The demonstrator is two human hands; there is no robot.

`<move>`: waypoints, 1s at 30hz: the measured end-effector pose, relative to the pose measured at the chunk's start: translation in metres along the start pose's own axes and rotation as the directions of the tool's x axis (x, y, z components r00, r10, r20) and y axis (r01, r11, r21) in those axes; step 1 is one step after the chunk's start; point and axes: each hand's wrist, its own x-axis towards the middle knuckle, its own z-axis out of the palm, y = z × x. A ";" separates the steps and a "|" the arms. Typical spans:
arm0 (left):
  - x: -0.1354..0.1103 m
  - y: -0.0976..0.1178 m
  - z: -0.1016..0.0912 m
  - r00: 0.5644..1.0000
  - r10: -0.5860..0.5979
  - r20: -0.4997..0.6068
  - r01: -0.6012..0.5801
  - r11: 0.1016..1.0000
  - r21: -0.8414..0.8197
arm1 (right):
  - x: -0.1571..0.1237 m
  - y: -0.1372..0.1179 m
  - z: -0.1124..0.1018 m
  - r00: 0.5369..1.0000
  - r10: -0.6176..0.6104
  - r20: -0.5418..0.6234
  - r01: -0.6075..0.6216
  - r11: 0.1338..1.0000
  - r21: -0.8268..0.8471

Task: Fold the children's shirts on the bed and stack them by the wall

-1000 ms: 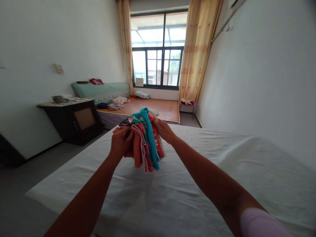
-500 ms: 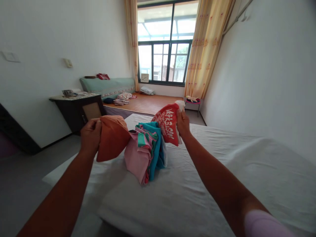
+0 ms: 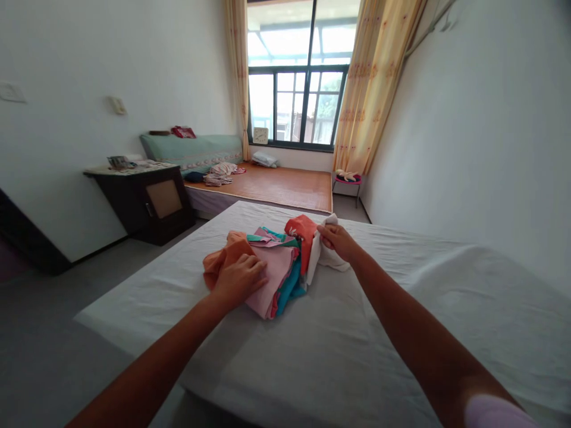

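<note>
A bundle of folded clothes lies on the white-sheeted bed [image 3: 401,297]. In it are an orange cloth [image 3: 227,260], a pink garment [image 3: 279,267], a turquoise garment [image 3: 292,284] and a red printed cloth [image 3: 302,230]. My left hand [image 3: 241,278] rests on the orange and pink pieces, fingers apart and laid over the fabric. At the bundle's right end, my right hand [image 3: 338,241] pinches the edge of the red cloth, where white fabric [image 3: 331,258] also hangs. Which layers are between those fingers, I cannot tell.
Beyond the bed stands a low brown-topped bed [image 3: 285,184] with clothes [image 3: 220,175] on it. A dark cabinet [image 3: 160,208] is at the left, and a pink stool [image 3: 350,179] stands by the curtain [image 3: 370,89]. A wall rises along the right side.
My left hand has let go of the raised orange cloth's edge and moved right onto the bundle. My right hand has lowered with the red cloth, which now folds down. The bundle sits flatter.
</note>
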 end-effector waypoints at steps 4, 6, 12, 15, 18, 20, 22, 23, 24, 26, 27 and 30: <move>0.015 0.012 0.013 0.985 -0.078 0.154 0.062 0.992 0.107 | -0.015 0.009 -0.003 0.995 0.103 0.007 -0.104 0.991 0.083; 0.021 0.013 0.017 0.977 -0.074 0.199 0.056 0.994 0.097 | -0.025 0.017 -0.003 0.987 0.158 0.012 -0.159 0.986 0.052; 0.041 -0.015 -0.010 0.984 -0.167 0.059 0.174 0.975 -0.139 | -0.063 0.058 -0.008 0.953 0.292 -0.077 -0.267 0.935 0.235; 0.063 -0.051 -0.051 0.879 -0.434 -0.197 0.271 0.795 -0.543 | -0.075 0.081 -0.014 0.910 0.377 -0.172 -0.319 0.903 0.289; 0.083 -0.085 -0.090 0.556 -0.729 -0.399 0.077 0.523 -0.849 | -0.081 0.095 -0.018 0.895 0.389 -0.220 -0.311 0.896 0.318; 0.087 -0.102 -0.103 0.448 -0.751 -0.485 -0.043 0.523 -0.851 | -0.081 0.098 -0.018 0.899 0.383 -0.212 -0.303 0.895 0.328; 0.082 -0.114 -0.103 0.438 -0.736 -0.517 -0.035 0.560 -0.828 | -0.082 0.098 -0.018 0.907 0.371 -0.200 -0.299 0.901 0.313; 0.077 -0.120 -0.100 0.432 -0.740 -0.516 -0.001 0.571 -0.821 | -0.082 0.098 -0.017 0.912 0.361 -0.195 -0.294 0.907 0.300; 0.070 -0.126 -0.095 0.405 -0.755 -0.516 0.039 0.578 -0.815 | -0.082 0.098 -0.017 0.918 0.349 -0.188 -0.289 0.914 0.284; 0.055 -0.138 -0.084 0.293 -0.782 -0.551 0.144 0.606 -0.783 | -0.083 0.098 -0.017 0.929 0.328 -0.174 -0.280 0.927 0.249; 0.047 -0.144 -0.077 0.252 -0.777 -0.577 0.221 0.627 -0.747 | -0.083 0.097 -0.016 0.933 0.318 -0.166 -0.277 0.933 0.231; 0.028 -0.152 -0.057 0.486 -0.733 -0.476 0.491 0.680 -0.545 | -0.084 0.095 -0.015 0.947 0.288 -0.142 -0.262 0.949 0.175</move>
